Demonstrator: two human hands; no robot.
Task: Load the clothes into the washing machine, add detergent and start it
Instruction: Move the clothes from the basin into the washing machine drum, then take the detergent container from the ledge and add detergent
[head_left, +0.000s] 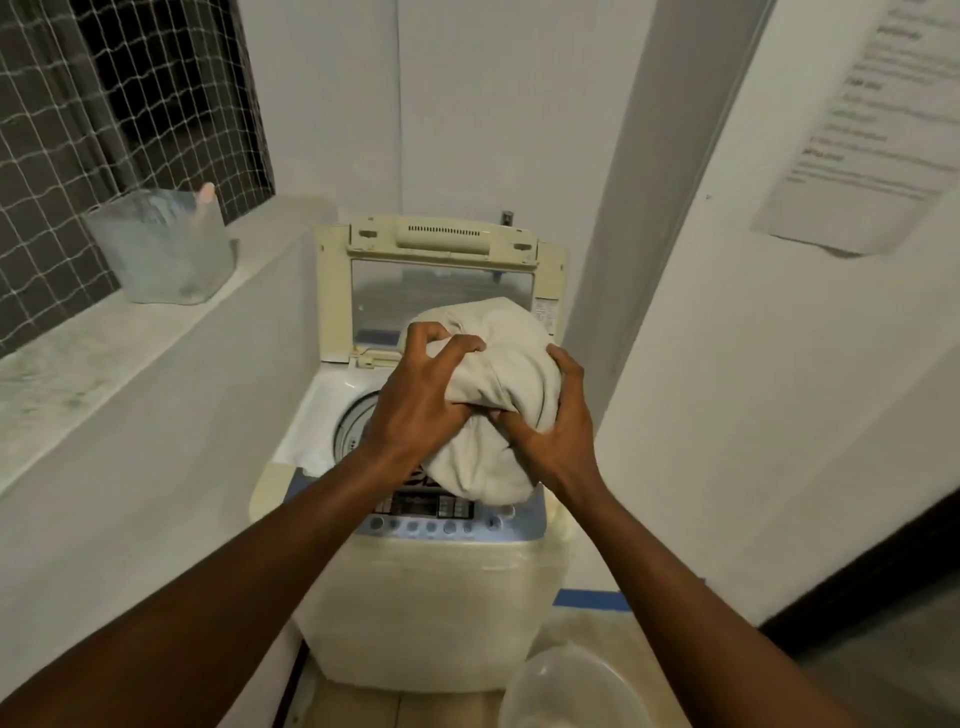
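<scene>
A cream top-loading washing machine (431, 587) stands in front of me with its lid (441, 291) raised upright against the wall. Part of the drum opening (353, 421) shows to the left of my hands. I hold a bunched cream-white cloth (504, 389) above the drum and the control panel (431, 512). My left hand (421, 400) grips the bundle's left side from above. My right hand (556, 431) clutches its right and lower side. A clear plastic detergent container (161, 249) with a pink scoop handle sits on the ledge at the left.
A stone ledge (78, 358) runs along the left under a netted window (104, 104). A white wall with a taped paper notice (872, 124) closes the right side. A translucent tub (561, 686) stands on the floor at lower right, beside blue tape (592, 600).
</scene>
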